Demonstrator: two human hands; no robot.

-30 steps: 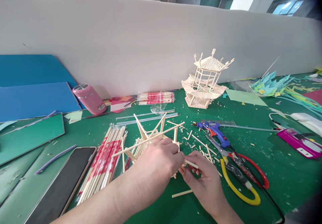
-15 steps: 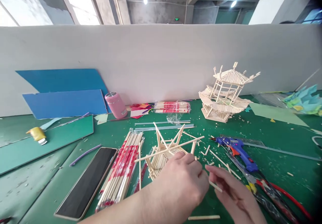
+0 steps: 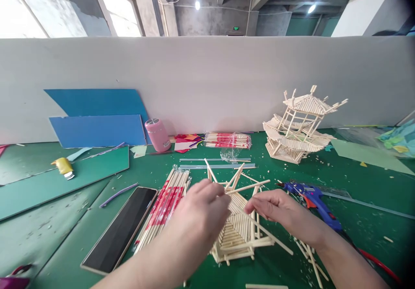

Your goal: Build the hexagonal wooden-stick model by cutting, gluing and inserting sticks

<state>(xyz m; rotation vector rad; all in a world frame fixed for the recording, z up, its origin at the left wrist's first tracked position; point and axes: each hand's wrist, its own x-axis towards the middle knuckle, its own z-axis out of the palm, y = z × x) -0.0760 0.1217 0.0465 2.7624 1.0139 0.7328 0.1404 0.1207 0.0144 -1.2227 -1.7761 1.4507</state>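
A half-built frame of pale wooden sticks [image 3: 233,230] stands in front of me, with a slatted hexagonal base and several sticks jutting up and outward. My left hand [image 3: 205,213] hangs over its left side, fingers curled closed; what they hold, if anything, is hidden. One slim stick [image 3: 256,184] runs out to the right from behind those fingertips. From the right, my right hand [image 3: 274,204] reaches in with thumb and fingers pinched at the upper part of a long wooden stick [image 3: 272,236], which slants down past the frame's right edge.
A finished stick pavilion [image 3: 296,131] stands at the back right. To the right lies a blue glue gun [image 3: 313,200] near loose sticks [image 3: 311,258]. Bundled sticks [image 3: 167,207], a phone [image 3: 121,228], a yellow cutter [image 3: 64,168] and a pink canister [image 3: 158,135] are leftward.
My left hand has moved left and up, uncovering the slatted base. My right hand has come up to the frame's right side. The frame appears turned, and the view has shifted slightly.
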